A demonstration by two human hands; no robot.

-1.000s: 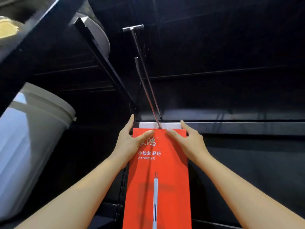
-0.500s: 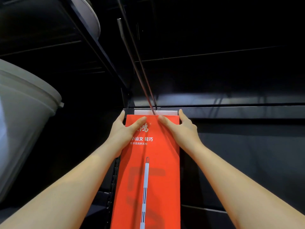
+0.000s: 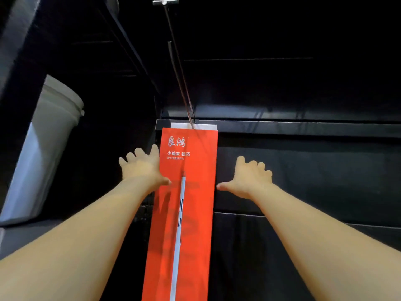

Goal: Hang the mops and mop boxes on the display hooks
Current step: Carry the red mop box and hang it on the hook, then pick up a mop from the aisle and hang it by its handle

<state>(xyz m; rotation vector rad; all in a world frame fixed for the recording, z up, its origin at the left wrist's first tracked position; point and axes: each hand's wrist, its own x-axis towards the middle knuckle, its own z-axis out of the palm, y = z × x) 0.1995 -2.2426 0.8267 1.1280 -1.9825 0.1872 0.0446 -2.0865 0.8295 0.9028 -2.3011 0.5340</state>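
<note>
Long red mop box (image 3: 195, 161) on the display hook (image 3: 183, 83), hung by its white tab (image 3: 208, 126). Beside it, left hand (image 3: 141, 168) with thumb at the left edge, right hand (image 3: 251, 179) just off the right edge; fingers (image 3: 138, 152) of both spread, gripping nothing. Judged light, stiff, prone to swing; best held by both long edges near the top.

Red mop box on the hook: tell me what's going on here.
A person is hanging the tall red mop box on a long metal display hook. The box hangs from the hook by its white tab. Neither hand grips it: the left hand is spread open at the box's left edge, thumb over the face, and the right hand is open just beside the right edge. A white bucket sits to the left.
</note>
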